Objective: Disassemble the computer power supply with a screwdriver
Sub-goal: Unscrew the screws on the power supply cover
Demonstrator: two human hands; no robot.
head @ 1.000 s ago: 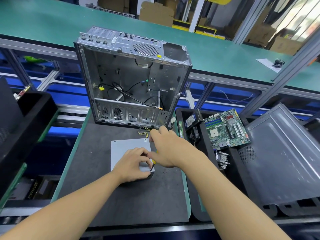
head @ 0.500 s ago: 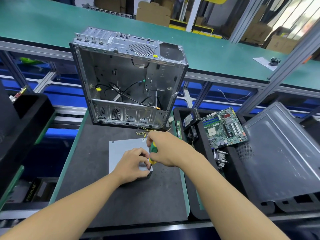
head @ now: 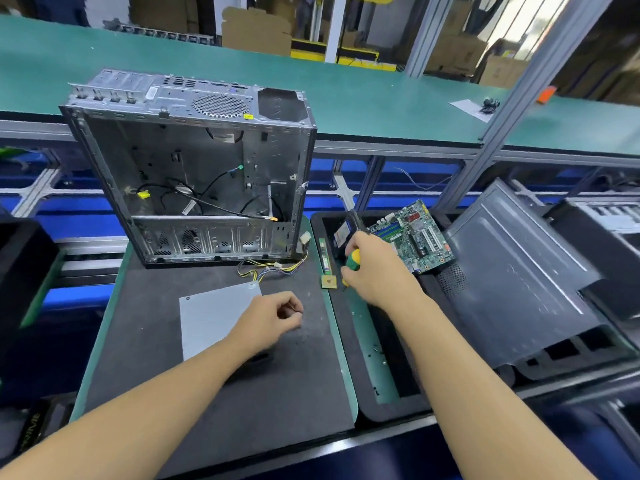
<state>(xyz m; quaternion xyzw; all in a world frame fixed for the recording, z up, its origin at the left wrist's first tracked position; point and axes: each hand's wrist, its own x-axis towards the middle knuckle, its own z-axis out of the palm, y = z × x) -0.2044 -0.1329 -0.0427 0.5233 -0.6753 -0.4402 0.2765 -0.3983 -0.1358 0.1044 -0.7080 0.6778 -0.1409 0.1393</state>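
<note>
On the dark mat point(head: 214, 393) at the near middle of the scene lies the power supply point(head: 211, 320), a flat grey metal box with its broad face up, a screw head showing at its far left corner. Its bundle of yellow and black wires point(head: 266, 270) trails from the far right corner towards the computer case point(head: 194, 174), which stands upright just beyond it at the far edge of the mat, open side facing the camera, loose black cables inside. The left hand point(head: 270, 320) is over the near right corner of the power supply, covering it; its fingers point(head: 294, 308) are curled in with the thumb drawn to the fingertips, and whether they pinch anything I cannot tell. The right hand point(head: 375, 271) is well apart from the box, out to the right over the edge where the mat meets the black tray point(head: 381, 407); its fingers are clamped round the green and yellow handle of the screwdriver point(head: 353, 259), whose shaft I cannot make out. Just left of that hand, a small square chip point(head: 329, 281) and a narrow green strip of circuit board point(head: 325, 258) lie along the mat's right edge. A green motherboard point(head: 415, 233) leans in the far end of the tray, and a grey side panel point(head: 512, 271) rests tilted to the right of it. A long green worktop point(head: 381, 95) runs across the far side, with cardboard boxes point(head: 256, 29) behind it
</note>
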